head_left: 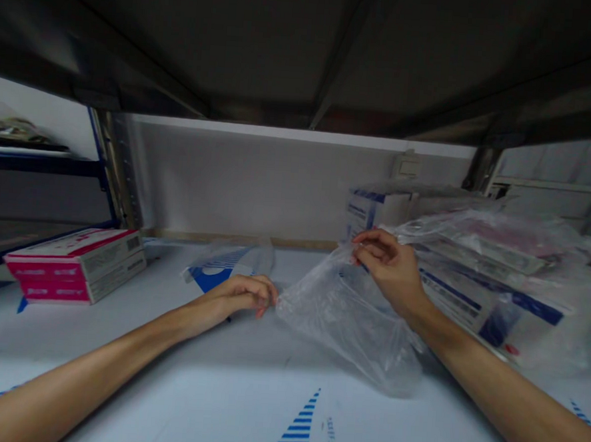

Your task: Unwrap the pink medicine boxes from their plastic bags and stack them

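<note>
A clear plastic bag is stretched between my two hands above the shelf surface. My left hand pinches its left corner with the fingertips. Higher up and to the right, my right hand pinches the bag's upper edge between thumb and fingers. The bag hangs limp and creased, its lower end near the shelf; I can make out nothing inside it. Behind my left hand lies another clear plastic piece over a blue printed patch.
Pink and white boxes sit at the left. White and blue boxes, partly wrapped in clear plastic, are piled at the right, close to my right forearm. A dark upper shelf hangs low overhead. A wall closes the back.
</note>
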Demonstrator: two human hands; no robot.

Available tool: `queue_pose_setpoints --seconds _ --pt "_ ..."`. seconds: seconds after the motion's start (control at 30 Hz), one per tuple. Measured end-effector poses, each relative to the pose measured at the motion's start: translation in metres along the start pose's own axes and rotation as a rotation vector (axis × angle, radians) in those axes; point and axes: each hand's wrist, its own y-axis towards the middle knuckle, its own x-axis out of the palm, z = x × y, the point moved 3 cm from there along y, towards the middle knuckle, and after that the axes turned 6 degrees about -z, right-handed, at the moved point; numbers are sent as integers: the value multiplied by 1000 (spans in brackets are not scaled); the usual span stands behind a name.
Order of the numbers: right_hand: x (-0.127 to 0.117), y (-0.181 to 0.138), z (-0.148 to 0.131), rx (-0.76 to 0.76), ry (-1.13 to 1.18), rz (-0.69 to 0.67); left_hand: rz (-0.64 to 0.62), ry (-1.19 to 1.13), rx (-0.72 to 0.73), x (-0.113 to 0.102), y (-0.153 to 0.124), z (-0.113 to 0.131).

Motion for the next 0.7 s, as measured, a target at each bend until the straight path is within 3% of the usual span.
queue_pose_setpoints --seconds 0.27,0.4,0.6,0.7 --pt "5 -8 -3 -11 82 10 73 92 64 27 -4 4" --pt "2 -7 1 1 52 49 130 -140 58 25 -1 1" --pt "-1 -6 12 26 -9 55 350 -577 64 11 -1 7" --pt "-1 -7 13 32 -29 82 366 -645 43 6 -1 8"
